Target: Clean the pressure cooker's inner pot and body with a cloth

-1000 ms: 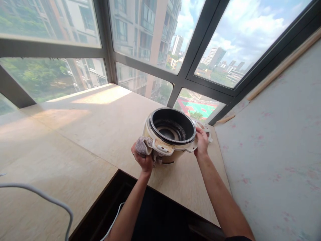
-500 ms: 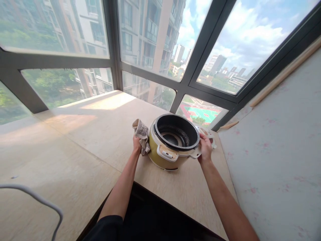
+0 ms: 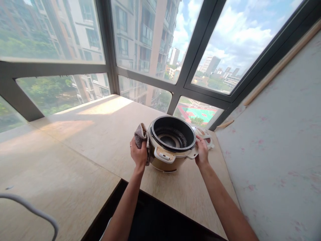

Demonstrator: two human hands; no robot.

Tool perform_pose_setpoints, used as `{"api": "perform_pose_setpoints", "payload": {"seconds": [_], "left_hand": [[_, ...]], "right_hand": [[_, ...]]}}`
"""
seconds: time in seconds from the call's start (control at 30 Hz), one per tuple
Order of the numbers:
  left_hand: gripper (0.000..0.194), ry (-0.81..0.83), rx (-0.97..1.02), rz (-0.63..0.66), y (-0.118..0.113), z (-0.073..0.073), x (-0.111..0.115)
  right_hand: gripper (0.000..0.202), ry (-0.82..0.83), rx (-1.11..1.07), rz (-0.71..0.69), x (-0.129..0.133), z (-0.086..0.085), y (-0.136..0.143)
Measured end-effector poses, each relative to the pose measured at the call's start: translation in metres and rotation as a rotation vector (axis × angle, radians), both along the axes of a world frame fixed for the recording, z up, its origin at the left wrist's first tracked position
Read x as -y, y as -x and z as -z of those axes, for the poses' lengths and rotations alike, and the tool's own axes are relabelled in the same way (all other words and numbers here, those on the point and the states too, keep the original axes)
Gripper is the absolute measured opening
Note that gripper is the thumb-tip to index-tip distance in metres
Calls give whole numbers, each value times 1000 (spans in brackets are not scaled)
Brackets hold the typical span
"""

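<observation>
A round electric cooker [image 3: 163, 164] with a gold-coloured body and white handles stands upright on the wooden surface. Its top is uncovered, and a dark inner pot [image 3: 173, 132] shows inside. My left hand [image 3: 138, 151] is closed around a brown-grey cloth [image 3: 141, 135] and presses it to the cooker's left side. On the opposite side, my right hand [image 3: 202, 152] grips the cooker's rim at the white edge; its fingertips are partly hidden. Behind that hand lies a white lid-like part [image 3: 207, 140], though I cannot tell whether it is joined to the cooker.
The pale wooden surface [image 3: 75, 157] runs to dark-framed windows [image 3: 147, 80] at the back. A papered wall [image 3: 271, 160] rises on the right. At the lower left a grey cable [image 3: 32, 209] curves across. A dark recess [image 3: 160, 214] lies at the near edge.
My left hand has turned and come up nearer the cooker's wall, bringing the cloth against its side. My right hand keeps its place on the rim. The view has shifted slightly.
</observation>
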State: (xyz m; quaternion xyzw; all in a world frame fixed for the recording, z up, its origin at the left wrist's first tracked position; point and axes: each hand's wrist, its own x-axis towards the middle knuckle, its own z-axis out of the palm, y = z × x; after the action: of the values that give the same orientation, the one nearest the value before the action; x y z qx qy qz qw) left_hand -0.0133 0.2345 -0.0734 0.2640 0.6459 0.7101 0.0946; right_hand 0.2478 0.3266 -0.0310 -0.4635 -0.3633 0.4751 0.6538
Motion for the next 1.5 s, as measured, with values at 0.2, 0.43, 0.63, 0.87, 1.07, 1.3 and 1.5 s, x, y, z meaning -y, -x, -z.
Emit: {"api": "perform_pose_setpoints", "payload": {"seconds": [0.2,0.43,0.63,0.87,1.07,1.3,1.5], "left_hand": [[48,-63,-186,93,-11,-45,18],[76,22,25,405,3,-49,18],[58,76,15,271,1,-56,4],[47,6,107,156,19,-56,-31],[42,126,92,385,55,-71,-67],[49,234,129,692,74,-88,-103],[41,266,23,826,82,-86,-116]], "right_hand": [[52,-7,0,-31,0,2,-1],[52,-33,-9,-51,0,4,-2],[51,-13,-38,-43,1,4,-3],[52,-27,17,-106,-2,9,-11],[50,-49,32,-107,-4,12,-10],[54,-13,-66,-108,1,4,-4],[52,-2,-89,-72,-1,5,-2]]}}
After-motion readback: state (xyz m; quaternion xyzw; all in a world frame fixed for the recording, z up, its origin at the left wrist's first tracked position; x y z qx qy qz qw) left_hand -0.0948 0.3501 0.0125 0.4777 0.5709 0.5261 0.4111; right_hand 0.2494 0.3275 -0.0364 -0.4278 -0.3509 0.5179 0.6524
